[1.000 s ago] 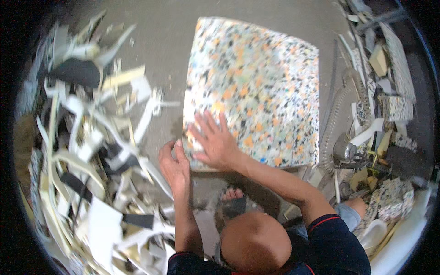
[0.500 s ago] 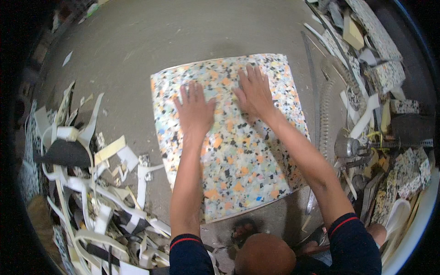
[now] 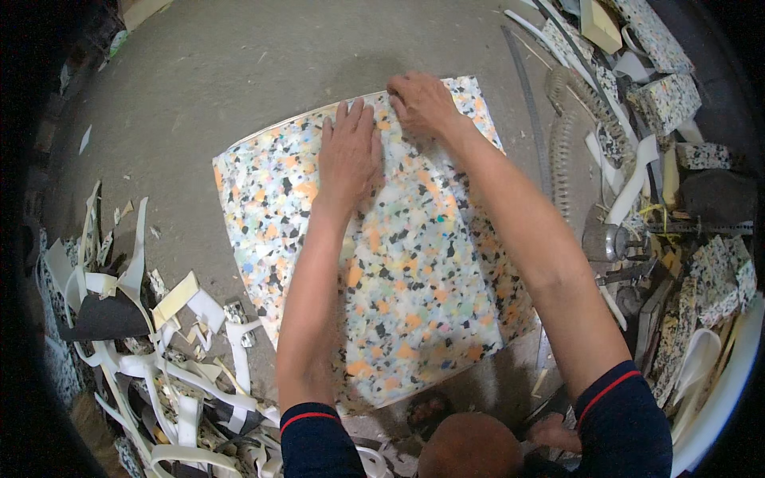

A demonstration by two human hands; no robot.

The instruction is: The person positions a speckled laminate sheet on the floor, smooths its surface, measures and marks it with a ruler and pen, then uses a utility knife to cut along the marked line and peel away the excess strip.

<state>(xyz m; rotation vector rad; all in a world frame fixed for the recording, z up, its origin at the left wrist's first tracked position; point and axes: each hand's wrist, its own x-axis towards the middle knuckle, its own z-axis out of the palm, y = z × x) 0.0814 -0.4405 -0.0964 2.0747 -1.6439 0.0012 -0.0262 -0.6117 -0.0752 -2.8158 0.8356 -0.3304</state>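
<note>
A speckled foam sheet (image 3: 414, 279), white with orange, black and bluish flecks, lies on the floor in front of me. My left hand (image 3: 349, 155) rests flat on it, fingers stretched toward the far edge. Beside it, my right hand (image 3: 424, 103) bends its fingers over that far edge and grips the sheet there; the fingertips are partly hidden. A thin pale rim shows along the sheet's far side, and I cannot tell whether it is a second layer.
White and cream foam offcuts (image 3: 187, 414) are heaped at the left, with a black piece (image 3: 107, 317) among them. On the right lie a coiled hose (image 3: 562, 159), a metal tool (image 3: 607, 241) and speckled foam blocks (image 3: 668, 103). The grey floor (image 3: 239, 64) spreads beyond the sheet.
Both hands lay flat on the sheet before. The right has moved to the far edge and curled over it, while the left slid forward and inward. The sheet now appears farther left and slightly turned.
</note>
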